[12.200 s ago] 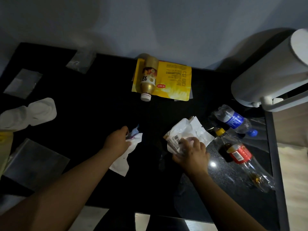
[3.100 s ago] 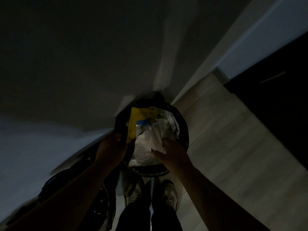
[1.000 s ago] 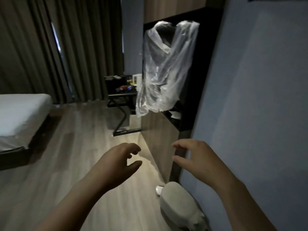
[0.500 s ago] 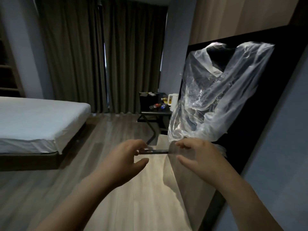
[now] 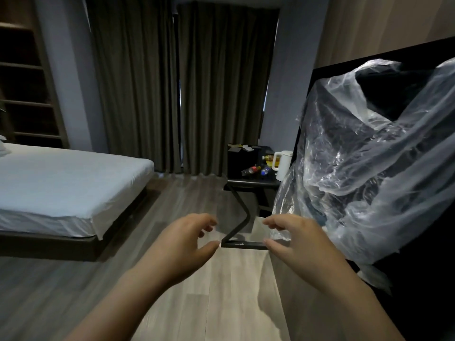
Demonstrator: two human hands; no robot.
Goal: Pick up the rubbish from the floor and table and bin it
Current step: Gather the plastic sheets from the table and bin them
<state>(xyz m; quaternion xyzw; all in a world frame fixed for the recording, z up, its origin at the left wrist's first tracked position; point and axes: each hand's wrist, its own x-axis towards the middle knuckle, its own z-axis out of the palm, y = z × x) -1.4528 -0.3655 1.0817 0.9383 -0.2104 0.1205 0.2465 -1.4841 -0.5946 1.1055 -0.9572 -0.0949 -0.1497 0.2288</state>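
Since the frame three seconds back, both hands have left the bin and hold nothing, the bin has passed out of view, and the camera faces down the room; over the last half second the far tabletop [image 5: 248, 184] has come nearer and the plastic sheet [image 5: 369, 168] has shifted further right. Two hands are raised side by side at chest level, apart from each other. On the left hand [image 5: 182, 244] the fingers are loosely curled, with the thumb set apart below them, gripping nothing. The right hand [image 5: 295, 242] mirrors this posture, fingers hooked and thumb spread; its fingertips overlap the lower edge of the plastic sheet in the view, and contact cannot be confirmed. Remaining rubbish lies on the one dark tabletop, well apart from the hands, at the far end of the wooden floor [image 5: 221, 291]. Three bottles can be counted there: one red-labelled bottle [image 5: 250, 170] lying on its side, one blue-capped bottle [image 5: 265, 170] just beside it, and one yellow bottle [image 5: 269, 158] behind them. One white kettle [image 5: 283, 164] stands upright at the right end of the tabletop. One black box [image 5: 242, 161] stands at the left end, with pale scraps [image 5: 242, 146] on top; their number is too small to count. One bed [image 5: 61, 183] with a white sheet occupies the left side. Two dark curtain panels [image 5: 138, 82] hang closed behind it, meeting at a narrow gap. One shelf unit [image 5: 24, 82] stands at the far left.
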